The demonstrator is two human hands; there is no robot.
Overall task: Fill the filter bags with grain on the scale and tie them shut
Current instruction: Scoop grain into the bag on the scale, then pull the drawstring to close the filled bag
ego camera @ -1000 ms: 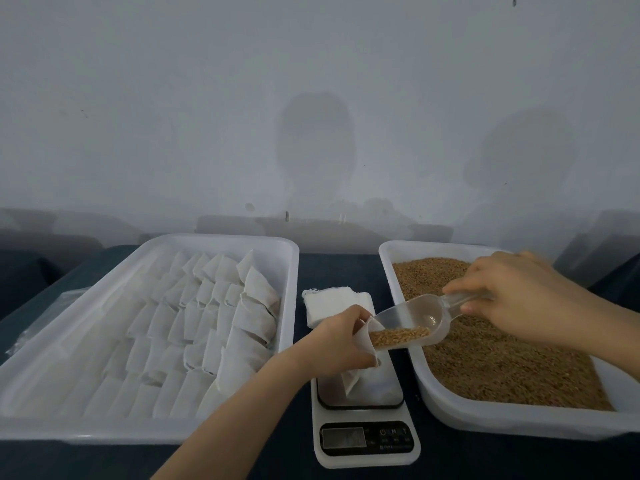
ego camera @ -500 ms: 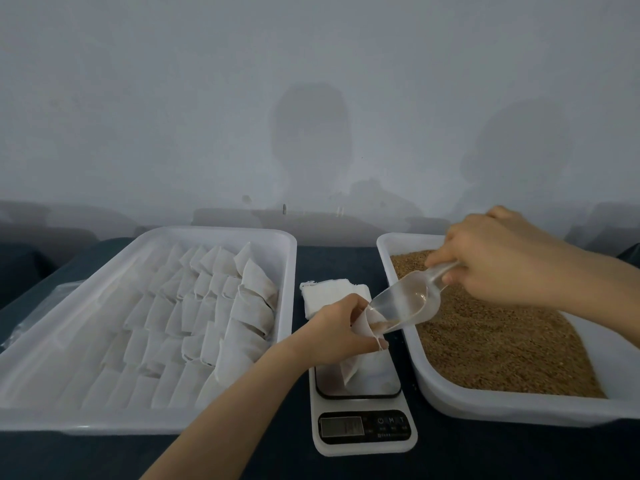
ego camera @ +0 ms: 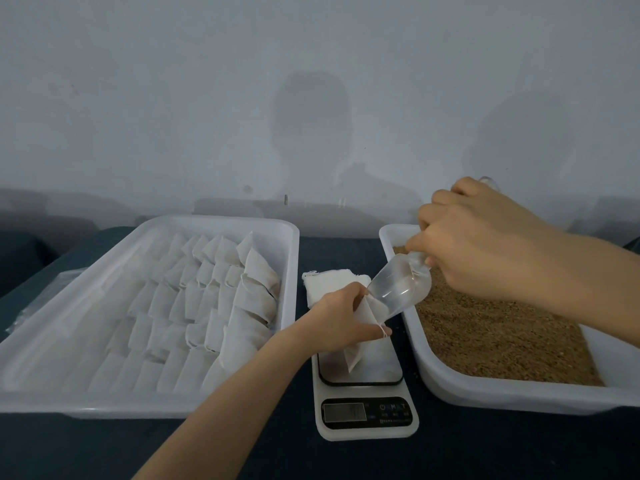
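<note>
A white filter bag (ego camera: 360,341) stands on the small white scale (ego camera: 367,407) between two trays. My left hand (ego camera: 341,322) pinches the bag's mouth and holds it wide. My right hand (ego camera: 474,244) grips the handle of a clear plastic scoop (ego camera: 401,287), tilted steeply down with its lip inside the bag's mouth. The scoop looks nearly drained of grain. Brown grain (ego camera: 502,334) fills the white tray (ego camera: 519,396) on the right.
A large white tray (ego camera: 104,400) on the left holds several rows of filled white bags (ego camera: 207,306). A small stack of flat white bags (ego camera: 329,284) lies behind the scale. A grey wall stands close behind the dark table.
My right hand has risen and tipped the scoop from nearly level to steeply down into the bag. The grain that lay in the scoop has run out. My left hand has kept its hold.
</note>
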